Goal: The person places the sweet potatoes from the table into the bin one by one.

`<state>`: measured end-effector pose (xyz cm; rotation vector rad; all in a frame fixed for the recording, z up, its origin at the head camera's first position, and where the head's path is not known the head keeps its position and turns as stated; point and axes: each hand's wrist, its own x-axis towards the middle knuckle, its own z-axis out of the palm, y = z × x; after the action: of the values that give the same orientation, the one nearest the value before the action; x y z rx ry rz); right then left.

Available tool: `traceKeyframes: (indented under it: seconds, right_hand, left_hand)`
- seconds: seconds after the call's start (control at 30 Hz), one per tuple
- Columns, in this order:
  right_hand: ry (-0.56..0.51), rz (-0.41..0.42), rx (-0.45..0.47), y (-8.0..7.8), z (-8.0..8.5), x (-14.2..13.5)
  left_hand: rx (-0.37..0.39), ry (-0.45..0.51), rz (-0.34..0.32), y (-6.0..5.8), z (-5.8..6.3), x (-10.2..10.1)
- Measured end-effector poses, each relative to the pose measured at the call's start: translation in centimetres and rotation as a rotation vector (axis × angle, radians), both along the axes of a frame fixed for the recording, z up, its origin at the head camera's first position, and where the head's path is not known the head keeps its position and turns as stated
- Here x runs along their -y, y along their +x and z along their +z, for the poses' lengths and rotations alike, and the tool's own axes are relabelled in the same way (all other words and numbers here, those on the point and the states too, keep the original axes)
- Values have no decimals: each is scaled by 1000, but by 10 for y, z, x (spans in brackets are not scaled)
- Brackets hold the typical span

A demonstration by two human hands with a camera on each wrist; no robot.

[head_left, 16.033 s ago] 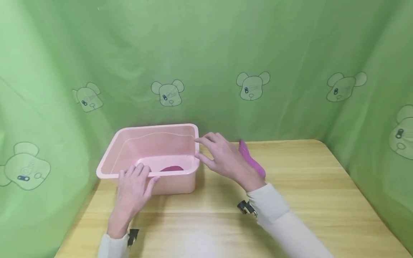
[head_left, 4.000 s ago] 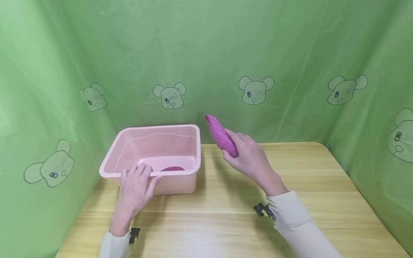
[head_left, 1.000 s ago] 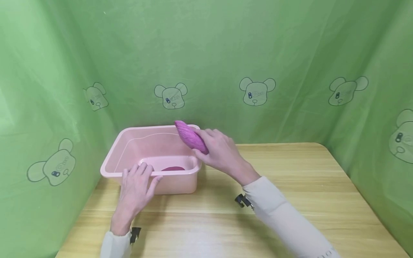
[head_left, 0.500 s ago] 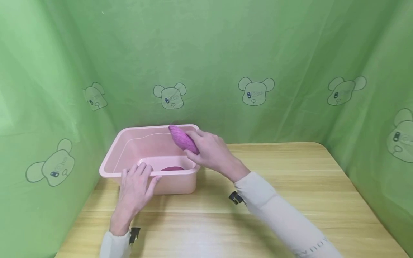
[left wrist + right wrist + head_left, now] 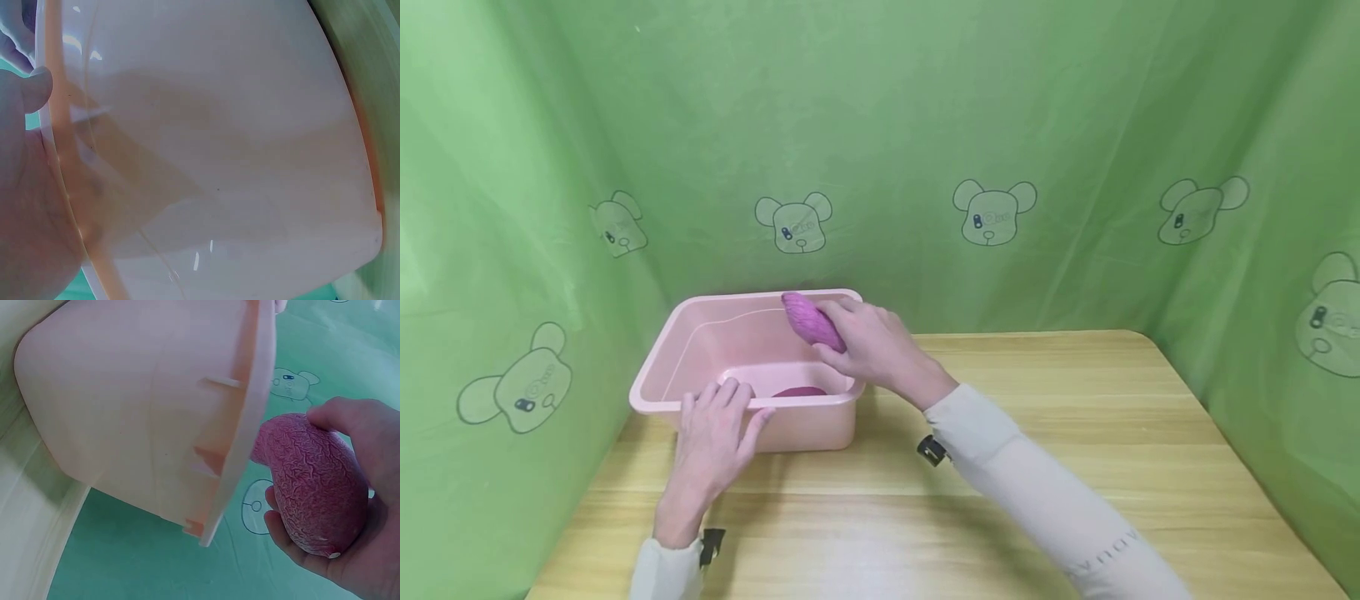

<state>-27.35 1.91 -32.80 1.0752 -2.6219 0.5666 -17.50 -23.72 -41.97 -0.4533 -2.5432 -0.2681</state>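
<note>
My right hand (image 5: 880, 346) grips a wrinkled purple-pink sweet potato (image 5: 808, 321), its tapered end pointing up and left. In the head view it overlaps the right part of a pink plastic basin (image 5: 820, 429). The right wrist view shows the sweet potato (image 5: 315, 481) between thumb and fingers, close to the basin's rim (image 5: 250, 406). My left hand (image 5: 711, 437) holds the near rim, fingers hooked over it and thumb along the outside. Inside the basin lies a dark magenta object (image 5: 800, 391), mostly hidden by the front wall.
The basin stands at the left back of a light wooden table (image 5: 1037, 433). A green curtain (image 5: 887, 125) printed with bear heads encloses the back and both sides. A small black device (image 5: 932, 450) sits at the right cuff, another (image 5: 712, 546) at the left.
Sixteen seconds ago the sweet potato lay on the table. My right hand has since lifted it and carried it left over the basin, still drifting left and slightly down. The left hand stays put.
</note>
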Motion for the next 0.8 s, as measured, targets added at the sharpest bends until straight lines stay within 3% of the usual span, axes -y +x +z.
traceKeyframes:
  seconds: [0.43,0.8]
  right_hand:
    - [33,-7,70,-11,-10,16]
    - [98,10,73,-14,-14,30]
  left_hand:
    - [-5,-11,2,-2,1,0]
    - [31,-16,16,0,2,0]
